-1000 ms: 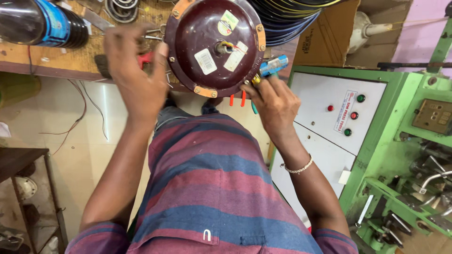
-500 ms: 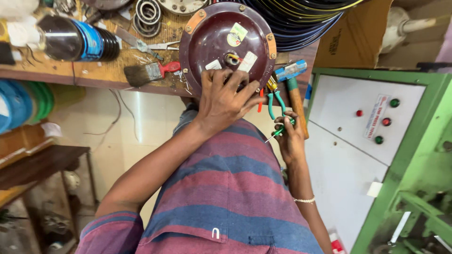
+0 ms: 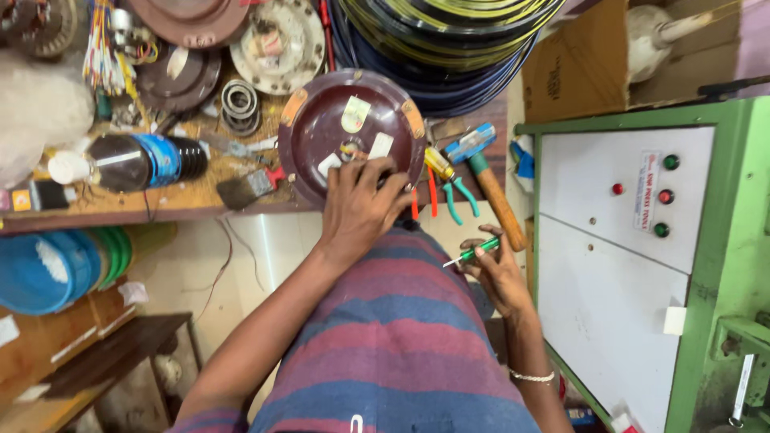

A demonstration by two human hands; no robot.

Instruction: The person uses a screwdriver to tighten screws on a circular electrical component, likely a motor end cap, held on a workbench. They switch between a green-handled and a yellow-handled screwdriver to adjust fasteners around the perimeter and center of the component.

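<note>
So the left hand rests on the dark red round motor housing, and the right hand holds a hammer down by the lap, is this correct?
Not quite. In the head view the right hand holds a green-handled screwdriver, not a hammer; the hammer lies on the bench. The left hand does rest on the dark red round motor housing.

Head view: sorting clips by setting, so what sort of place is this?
Probably a small motor repair workshop: a maroon motor housing under the left hand, wire coils, hammer on a cluttered bench.
</note>
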